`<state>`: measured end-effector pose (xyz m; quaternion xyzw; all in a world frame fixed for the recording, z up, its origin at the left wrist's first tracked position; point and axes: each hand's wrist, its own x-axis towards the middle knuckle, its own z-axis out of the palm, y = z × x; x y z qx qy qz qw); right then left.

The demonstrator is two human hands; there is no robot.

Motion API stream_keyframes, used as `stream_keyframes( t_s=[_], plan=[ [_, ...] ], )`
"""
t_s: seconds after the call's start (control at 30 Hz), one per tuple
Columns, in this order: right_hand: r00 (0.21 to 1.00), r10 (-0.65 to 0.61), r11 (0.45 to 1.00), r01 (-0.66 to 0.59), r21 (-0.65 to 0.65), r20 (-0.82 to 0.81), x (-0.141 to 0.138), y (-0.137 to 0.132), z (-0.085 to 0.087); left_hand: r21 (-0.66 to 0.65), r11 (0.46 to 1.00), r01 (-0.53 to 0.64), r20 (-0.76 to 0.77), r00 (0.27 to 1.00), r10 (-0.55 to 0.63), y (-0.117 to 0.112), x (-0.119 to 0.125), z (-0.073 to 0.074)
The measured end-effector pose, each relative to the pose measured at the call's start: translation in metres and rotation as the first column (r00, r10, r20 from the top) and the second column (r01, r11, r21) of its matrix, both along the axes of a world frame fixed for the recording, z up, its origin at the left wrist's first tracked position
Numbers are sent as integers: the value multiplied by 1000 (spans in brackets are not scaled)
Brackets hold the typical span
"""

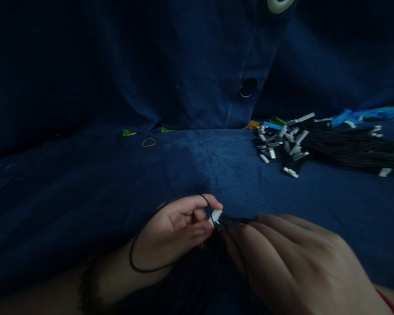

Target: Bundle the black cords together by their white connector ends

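Closest in, the person's right hand (292, 262) curls over a bundle of black wires (233, 220), its fingers closed on them, with a red cord (385, 302) at the wrist. Just beside it, the left hand (174, 232) pinches a white connector (216, 217) at the bundle's end, a loop of black wire (141, 258) arcing past it. Farther off on the dark blue cloth (184, 175), a heap of wires with white connectors (348, 146) lies to the right, and a thin yellow rubber band (149, 142) sits apart.

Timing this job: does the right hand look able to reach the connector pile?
Probably yes: only blue cloth lies between the right hand and the white connector pile, but it's on black wires.
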<state>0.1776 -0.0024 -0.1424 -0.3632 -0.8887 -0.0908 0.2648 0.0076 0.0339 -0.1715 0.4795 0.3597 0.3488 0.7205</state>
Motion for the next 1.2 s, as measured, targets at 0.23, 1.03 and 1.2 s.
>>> stream_keyframes(
  t_s=[0.23,1.03,1.2],
  plan=[
    [1000,-1,1000,1,-17,2,-3,-1,-7,4,1000,7,-36,999,-7,-1,0,3],
    [1000,-7,1000,7,29,-3,-1,5,-13,77,996,42,-76,996,-36,3,-1,-1],
    [1000,1,999,-2,49,20,1,6,-16,84,996,40,-80,996,-33,4,0,-3]
  ],
)
